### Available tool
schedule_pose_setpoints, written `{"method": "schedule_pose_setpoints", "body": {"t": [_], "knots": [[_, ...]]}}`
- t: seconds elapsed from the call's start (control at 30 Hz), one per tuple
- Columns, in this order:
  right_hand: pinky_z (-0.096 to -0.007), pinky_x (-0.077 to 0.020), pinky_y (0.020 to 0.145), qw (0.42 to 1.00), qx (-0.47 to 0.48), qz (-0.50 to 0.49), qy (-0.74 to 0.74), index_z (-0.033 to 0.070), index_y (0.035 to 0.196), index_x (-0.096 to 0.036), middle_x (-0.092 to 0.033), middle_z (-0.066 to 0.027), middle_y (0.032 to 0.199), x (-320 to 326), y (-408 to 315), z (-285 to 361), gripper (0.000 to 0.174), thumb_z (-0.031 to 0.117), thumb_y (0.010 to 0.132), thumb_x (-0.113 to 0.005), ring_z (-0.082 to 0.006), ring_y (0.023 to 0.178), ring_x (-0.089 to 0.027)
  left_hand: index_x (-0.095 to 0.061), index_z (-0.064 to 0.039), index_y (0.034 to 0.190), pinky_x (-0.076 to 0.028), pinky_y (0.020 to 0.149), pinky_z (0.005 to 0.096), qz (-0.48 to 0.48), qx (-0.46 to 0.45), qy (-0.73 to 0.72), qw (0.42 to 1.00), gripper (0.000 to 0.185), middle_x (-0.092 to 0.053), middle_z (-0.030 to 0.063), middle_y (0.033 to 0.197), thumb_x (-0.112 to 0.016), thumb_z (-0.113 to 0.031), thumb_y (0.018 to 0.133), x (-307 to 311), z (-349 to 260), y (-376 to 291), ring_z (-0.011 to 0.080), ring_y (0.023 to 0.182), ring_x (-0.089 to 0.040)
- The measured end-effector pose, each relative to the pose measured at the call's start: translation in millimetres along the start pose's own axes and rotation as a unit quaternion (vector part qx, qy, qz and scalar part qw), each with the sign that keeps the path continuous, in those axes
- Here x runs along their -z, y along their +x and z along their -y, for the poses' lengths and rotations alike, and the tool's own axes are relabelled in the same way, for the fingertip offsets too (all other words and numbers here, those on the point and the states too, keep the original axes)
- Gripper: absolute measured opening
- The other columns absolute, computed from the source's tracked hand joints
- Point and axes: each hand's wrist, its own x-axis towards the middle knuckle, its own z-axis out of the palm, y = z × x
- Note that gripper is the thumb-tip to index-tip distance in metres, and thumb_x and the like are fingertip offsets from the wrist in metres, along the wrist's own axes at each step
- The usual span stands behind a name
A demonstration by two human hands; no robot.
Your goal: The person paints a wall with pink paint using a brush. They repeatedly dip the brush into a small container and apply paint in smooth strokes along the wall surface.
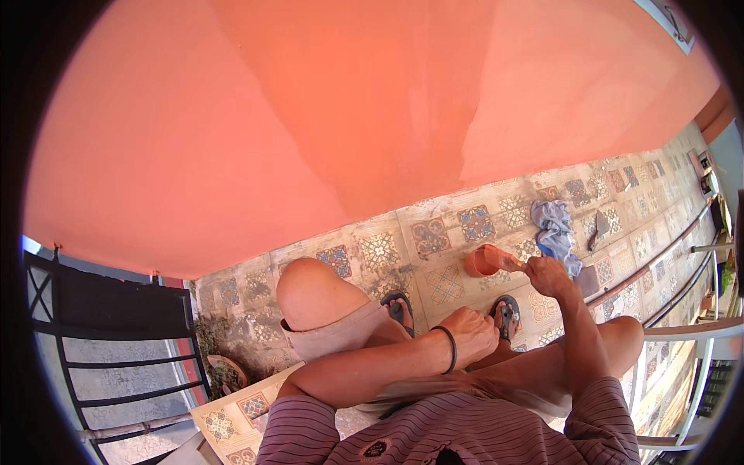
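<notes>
My right hand (549, 276) grips the handle of a paintbrush (511, 263) whose head is coated in orange paint. The brush head is at the edge of a small orange paint pot (480, 265) on the tiled floor; whether they touch I cannot tell. Over my lap, my left hand (472, 336) is curled into a fist with a dark band on its wrist, and nothing shows in it. Facing me is a painted wall (151, 145), salmon at the sides, with a deeper orange area (372, 104) down its middle.
A crumpled blue-grey cloth (555, 229) lies right of the pot, with a putty knife (598, 229) beyond it. The patterned tile floor (436, 232) meets the wall's base. Dark metal gate bars (133, 363) and a potted plant (226, 372) stand left; white railings (691, 332) rise right.
</notes>
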Motion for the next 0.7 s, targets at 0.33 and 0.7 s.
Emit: {"method": "schedule_pose_setpoints", "body": {"t": [0.33, 0.7], "knots": [[-0.0582, -0.0553, 0.084, 1.0, 0.023, -0.008, -0.001, 0.0, 0.094, -0.074, -0.075, -0.0271, 0.094, -7.6, 3.0, -7.5, 0.038, 0.032, 0.104, -0.056, -0.048, 0.092, -0.072, -0.063, 0.002, 0.102, -0.06, 0.077, 0.0443, 0.003, 0.004, -0.013, 1.0, 0.024, -0.071, 0.0184, 0.096, -0.07, -0.013, 0.085, -8.2, 3.8, 3.2, 0.0341, 0.093, -0.076], [-0.058, -0.056, 0.083, 1.0, 0.016, -0.003, 0.0, -0.001, 0.093, -0.075, -0.076, -0.0268, 0.094, -10.5, 3.1, -10.9, 0.038, 0.031, 0.103, -0.057, -0.0461, 0.093, -0.074, -0.064, 0.002, 0.105, -0.059, 0.078, 0.0434, 0.034, 0.004, -0.027, 0.999, 0.032, -0.071, 0.0191, 0.099, -0.075, -0.012, 0.079, -5.3, 2.2, 5.7, 0.0349, 0.099, -0.075]]}}
